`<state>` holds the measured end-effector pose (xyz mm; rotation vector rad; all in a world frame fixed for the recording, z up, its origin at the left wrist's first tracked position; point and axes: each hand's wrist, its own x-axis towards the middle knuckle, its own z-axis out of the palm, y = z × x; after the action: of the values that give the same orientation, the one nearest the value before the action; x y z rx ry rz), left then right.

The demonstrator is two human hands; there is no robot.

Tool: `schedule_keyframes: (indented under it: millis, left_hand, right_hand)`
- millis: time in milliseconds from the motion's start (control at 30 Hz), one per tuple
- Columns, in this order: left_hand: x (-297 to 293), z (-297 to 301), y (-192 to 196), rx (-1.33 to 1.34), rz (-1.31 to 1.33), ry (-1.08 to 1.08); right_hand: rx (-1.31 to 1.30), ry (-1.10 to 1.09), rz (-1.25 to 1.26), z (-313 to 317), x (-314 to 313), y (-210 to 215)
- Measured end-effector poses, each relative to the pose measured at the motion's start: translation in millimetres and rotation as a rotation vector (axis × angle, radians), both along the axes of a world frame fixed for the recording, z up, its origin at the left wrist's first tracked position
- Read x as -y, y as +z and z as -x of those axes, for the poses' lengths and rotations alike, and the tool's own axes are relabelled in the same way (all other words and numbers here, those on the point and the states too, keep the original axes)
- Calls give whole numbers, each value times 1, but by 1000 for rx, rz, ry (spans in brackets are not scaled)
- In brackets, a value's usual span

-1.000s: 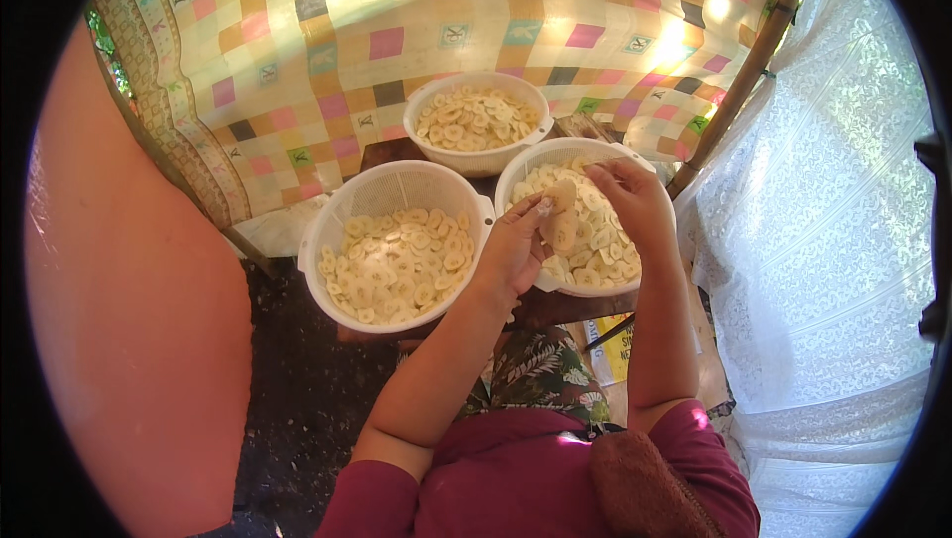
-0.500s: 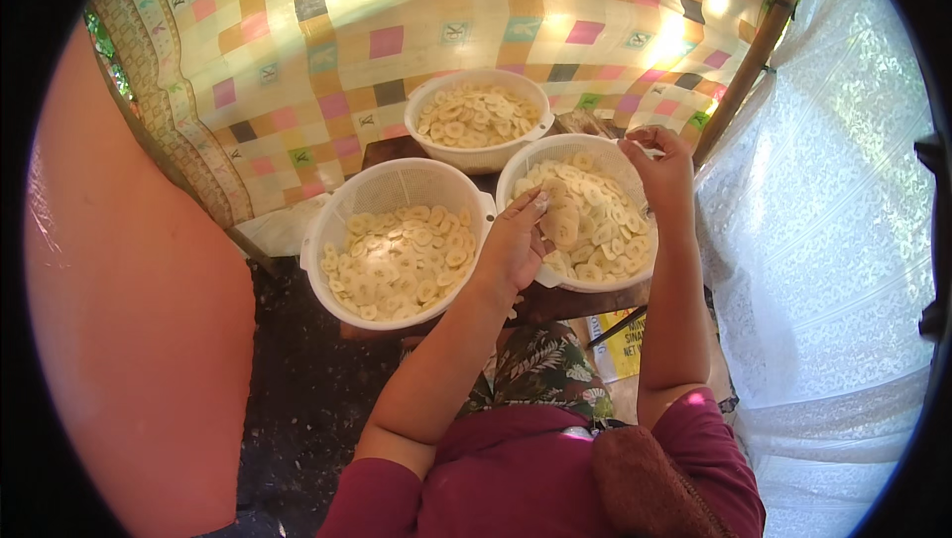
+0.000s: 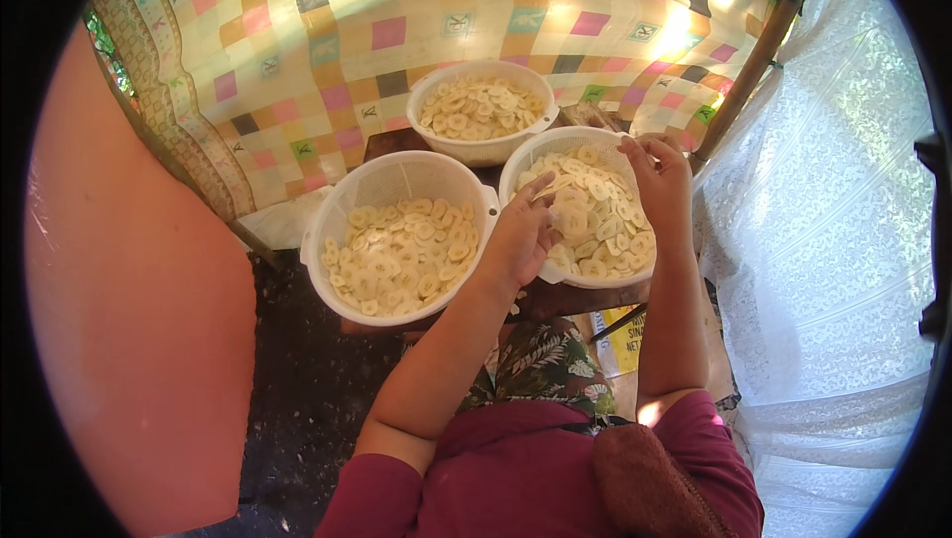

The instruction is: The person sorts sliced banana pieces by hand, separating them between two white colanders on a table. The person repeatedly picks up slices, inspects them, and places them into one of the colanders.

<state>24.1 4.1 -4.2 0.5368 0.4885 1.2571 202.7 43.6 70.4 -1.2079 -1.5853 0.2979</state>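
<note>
My left hand (image 3: 524, 240) is over the near left side of the right-hand white basin (image 3: 508, 181), its fingers curled around thin banana slices (image 3: 569, 213). These slices look larger and blurrier than the pile below them. My right hand (image 3: 660, 163) is raised at the basin's far right rim, thumb and fingertips pinched together. Whatever is in that pinch is too small to make out. Pale round banana slices (image 3: 617, 231) fill much of this basin beneath both hands.
Left of it stands another white perforated basin (image 3: 332, 196) of banana slices (image 3: 402, 255). A third basin (image 3: 476, 151), also holding slices, sits behind. All rest on a dark low table (image 3: 387, 145). Checkered sheeting (image 3: 387, 32), an orange-red panel (image 3: 149, 320) and a white lace curtain (image 3: 813, 270) surround the spot.
The fingers of my left hand have loosened, and the banana slices beside them look more separated. My right hand has barely moved, still pinched near the rim. The view has shifted slightly.
</note>
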Motion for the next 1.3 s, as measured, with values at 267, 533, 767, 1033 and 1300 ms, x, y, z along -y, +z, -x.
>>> schedule_keyframes:
  millis: [267, 533, 767, 1033, 1300]
  left_hand:
    - [1, -2, -4, -36, -73, 42]
    - [5, 0, -1, -46, -117, 10]
    - [6, -2, -3, -54, -158, 22]
    - [5, -2, -2, -41, -119, 52]
    - [6, -2, 0, -50, -103, 52]
  right_hand:
    - [310, 286, 40, 8, 52, -29]
    - [169, 224, 231, 15, 59, -40]
    - [144, 208, 212, 18, 59, -39]
    - [301, 174, 96, 23, 62, -34]
    - [101, 307, 265, 12, 45, -34]
